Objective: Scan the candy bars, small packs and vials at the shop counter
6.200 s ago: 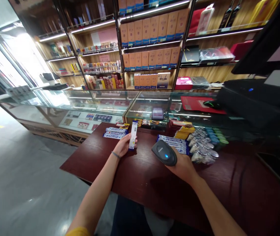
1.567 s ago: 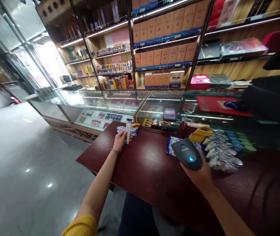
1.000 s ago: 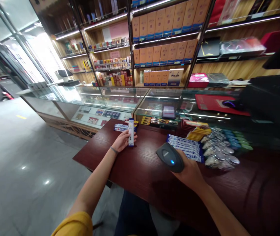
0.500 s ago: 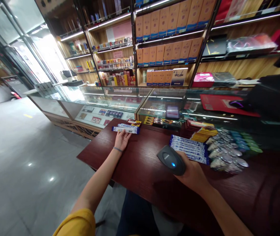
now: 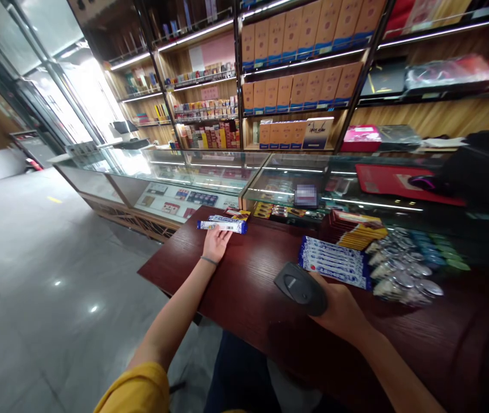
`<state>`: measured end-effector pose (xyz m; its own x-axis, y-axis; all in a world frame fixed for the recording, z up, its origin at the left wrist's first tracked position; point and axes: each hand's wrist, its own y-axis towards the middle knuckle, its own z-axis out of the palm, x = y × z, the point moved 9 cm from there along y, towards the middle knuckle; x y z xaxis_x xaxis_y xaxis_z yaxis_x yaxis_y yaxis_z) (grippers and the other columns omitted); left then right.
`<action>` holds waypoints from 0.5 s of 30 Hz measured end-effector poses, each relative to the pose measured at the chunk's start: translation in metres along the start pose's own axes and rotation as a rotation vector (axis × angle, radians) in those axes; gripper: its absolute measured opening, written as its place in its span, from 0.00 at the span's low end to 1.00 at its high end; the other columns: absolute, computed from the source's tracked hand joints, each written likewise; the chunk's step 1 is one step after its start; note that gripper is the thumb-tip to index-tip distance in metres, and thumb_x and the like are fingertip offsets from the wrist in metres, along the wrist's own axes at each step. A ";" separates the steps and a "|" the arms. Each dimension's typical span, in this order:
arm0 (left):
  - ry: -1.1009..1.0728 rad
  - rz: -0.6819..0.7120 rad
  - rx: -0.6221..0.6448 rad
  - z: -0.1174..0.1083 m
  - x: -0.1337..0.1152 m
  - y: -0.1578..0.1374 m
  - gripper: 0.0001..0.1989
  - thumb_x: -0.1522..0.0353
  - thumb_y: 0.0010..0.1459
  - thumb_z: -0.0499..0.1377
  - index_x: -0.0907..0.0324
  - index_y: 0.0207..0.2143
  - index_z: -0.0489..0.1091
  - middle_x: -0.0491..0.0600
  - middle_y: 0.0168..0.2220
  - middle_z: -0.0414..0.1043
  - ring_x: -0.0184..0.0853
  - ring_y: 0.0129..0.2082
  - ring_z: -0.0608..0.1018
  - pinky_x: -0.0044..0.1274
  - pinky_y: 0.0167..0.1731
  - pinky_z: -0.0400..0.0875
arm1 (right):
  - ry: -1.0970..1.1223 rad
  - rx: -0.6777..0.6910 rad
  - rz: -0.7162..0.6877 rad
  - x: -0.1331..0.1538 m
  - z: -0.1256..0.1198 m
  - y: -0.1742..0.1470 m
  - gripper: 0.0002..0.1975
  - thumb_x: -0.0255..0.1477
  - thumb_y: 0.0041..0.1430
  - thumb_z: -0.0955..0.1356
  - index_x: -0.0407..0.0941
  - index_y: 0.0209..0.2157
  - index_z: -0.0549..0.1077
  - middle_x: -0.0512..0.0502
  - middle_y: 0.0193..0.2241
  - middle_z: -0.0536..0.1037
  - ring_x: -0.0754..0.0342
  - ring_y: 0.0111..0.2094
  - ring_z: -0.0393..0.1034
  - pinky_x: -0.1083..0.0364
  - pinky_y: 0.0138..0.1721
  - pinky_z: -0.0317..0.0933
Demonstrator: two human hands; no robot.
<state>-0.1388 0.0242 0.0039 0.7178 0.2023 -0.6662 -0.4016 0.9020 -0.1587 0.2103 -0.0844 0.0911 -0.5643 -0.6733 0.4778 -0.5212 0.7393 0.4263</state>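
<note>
- We are in a shop, at a dark red table (image 5: pixel 248 269); a glass case (image 5: pixel 201 178) runs along its far edge, at 12 o'clock from the middle of the table, with tan boxes (image 5: pixel 298 92) on shelves beyond;
- our left hand (image 5: pixel 215 245), palm up at 10 o'clock, pinches a white packet (image 5: pixel 220 227), printed code towards us;
- our right hand (image 5: pixel 336 304), at 4 o'clock, is wrapped round a black scanner (image 5: pixel 299 288), its nose towards 10 o'clock;
- we judge the step to be scanning that packet; the next move calls for nose and code squarely lined up;
- another packet (image 5: pixel 222 218) lies just behind the held one, crowding it;
- a row of blue-and-white packets (image 5: pixel 334 261) lies at 3 o'clock, right beside the scanner hand, with jars (image 5: pixel 405 272) farther out; brown-and-yellow packs (image 5: pixel 356 230) sit at 2 o'clock.
</note>
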 end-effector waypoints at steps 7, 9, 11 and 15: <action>-0.001 -0.014 -0.026 0.002 -0.001 -0.003 0.04 0.73 0.65 0.60 0.58 0.43 0.71 0.47 0.38 0.81 0.29 0.38 0.83 0.25 0.48 0.78 | 0.012 -0.037 0.026 -0.007 -0.005 -0.001 0.22 0.30 0.52 0.67 0.48 0.51 0.67 0.51 0.25 0.81 0.43 0.26 0.80 0.53 0.26 0.66; 0.029 -0.030 -0.016 0.006 -0.001 -0.005 0.07 0.72 0.66 0.60 0.58 0.46 0.72 0.48 0.39 0.81 0.28 0.36 0.83 0.21 0.42 0.78 | 0.000 -0.073 0.038 -0.009 -0.011 -0.001 0.19 0.32 0.54 0.67 0.48 0.49 0.67 0.50 0.26 0.81 0.43 0.26 0.80 0.53 0.25 0.66; 0.038 -0.065 -0.006 0.011 0.000 -0.007 0.09 0.71 0.67 0.59 0.58 0.48 0.73 0.46 0.37 0.81 0.27 0.31 0.81 0.18 0.36 0.77 | -0.002 -0.119 0.048 -0.011 -0.018 -0.001 0.15 0.34 0.57 0.67 0.49 0.47 0.69 0.48 0.29 0.82 0.44 0.28 0.81 0.53 0.27 0.67; 0.009 -0.129 0.104 0.030 0.001 -0.016 0.12 0.71 0.70 0.54 0.55 0.50 0.75 0.44 0.31 0.77 0.26 0.28 0.79 0.18 0.35 0.76 | -0.015 -0.249 0.113 -0.023 -0.032 -0.006 0.18 0.33 0.55 0.69 0.50 0.48 0.70 0.46 0.35 0.83 0.44 0.34 0.82 0.53 0.32 0.71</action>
<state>-0.1149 0.0215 0.0280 0.7543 0.0791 -0.6517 -0.2447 0.9551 -0.1673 0.2473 -0.0729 0.1018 -0.6200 -0.5851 0.5227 -0.2821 0.7879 0.5473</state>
